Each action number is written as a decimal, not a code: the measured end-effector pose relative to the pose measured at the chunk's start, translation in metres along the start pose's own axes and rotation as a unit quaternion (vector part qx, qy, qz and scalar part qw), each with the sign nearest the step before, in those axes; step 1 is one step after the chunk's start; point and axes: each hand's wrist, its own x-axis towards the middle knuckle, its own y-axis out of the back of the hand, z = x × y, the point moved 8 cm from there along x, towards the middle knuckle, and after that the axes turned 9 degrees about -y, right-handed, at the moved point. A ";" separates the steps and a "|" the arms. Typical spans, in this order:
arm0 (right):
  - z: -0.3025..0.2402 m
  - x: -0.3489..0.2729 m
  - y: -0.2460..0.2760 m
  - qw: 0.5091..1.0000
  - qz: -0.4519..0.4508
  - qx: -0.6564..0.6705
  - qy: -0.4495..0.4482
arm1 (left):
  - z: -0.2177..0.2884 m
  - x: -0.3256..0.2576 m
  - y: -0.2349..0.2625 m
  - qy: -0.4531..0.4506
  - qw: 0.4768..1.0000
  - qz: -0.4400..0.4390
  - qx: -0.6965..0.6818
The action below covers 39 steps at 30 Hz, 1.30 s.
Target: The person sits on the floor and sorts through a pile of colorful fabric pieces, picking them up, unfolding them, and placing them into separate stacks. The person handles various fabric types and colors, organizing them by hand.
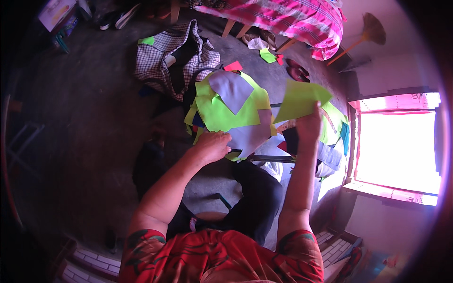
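Note:
My right hand [309,126] is raised at the right, its fingers closed on the near edge of a lime-green fabric piece [298,100]. That piece hangs in the air, slightly blurred. At the near edge of a pile of cut fabric, my left hand [213,145] rests with its fingers curled in. Whether it grips a piece there is hidden. Lime-green pieces [252,101] cover much of the pile, with a grey piece [231,89] on top and another grey piece [247,136] at its near right side. A red scrap [232,66] sticks out at the far edge.
Beyond the pile, a checked bag [158,59] lies gaping on the floor. More fabric pieces [331,153] are heaped at the right, below a bright window [398,151]. Farther back are shoes [297,70], a broom [373,30] and a bed with a pink checked cover [292,21].

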 end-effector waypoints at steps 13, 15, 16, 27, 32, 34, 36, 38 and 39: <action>0.050 0.030 -0.052 0.579 0.144 -0.743 0.304 | -0.001 -0.003 0.004 0.004 0.997 0.041 0.061; 0.117 0.047 -0.040 0.427 -0.037 -0.844 0.322 | 0.001 -0.002 0.002 -0.007 0.997 0.042 0.071; 0.150 0.046 -0.034 0.568 -0.046 -0.796 0.205 | -0.003 -0.005 0.003 -0.001 0.996 0.047 0.070; 0.198 0.038 -0.016 0.504 0.010 -0.864 -0.014 | 0.001 -0.008 0.008 0.004 0.998 0.012 0.069; 0.161 0.020 -0.027 0.558 -0.008 -0.829 0.032 | -0.003 -0.004 0.004 0.006 0.998 -0.014 0.066; 0.136 0.000 -0.038 0.597 -0.014 -0.796 0.104 | -0.005 -0.006 0.003 0.002 0.998 -0.013 0.066; 0.107 -0.029 -0.047 0.624 -0.009 -0.768 0.145 | -0.002 -0.004 0.005 0.006 0.998 -0.022 0.057; 0.080 -0.062 -0.061 0.648 -0.001 -0.746 0.156 | -0.008 -0.004 0.002 0.016 0.998 -0.027 0.059; 0.063 -0.082 -0.063 0.632 0.012 -0.753 0.184 | -0.007 -0.003 0.001 0.010 0.998 -0.022 0.057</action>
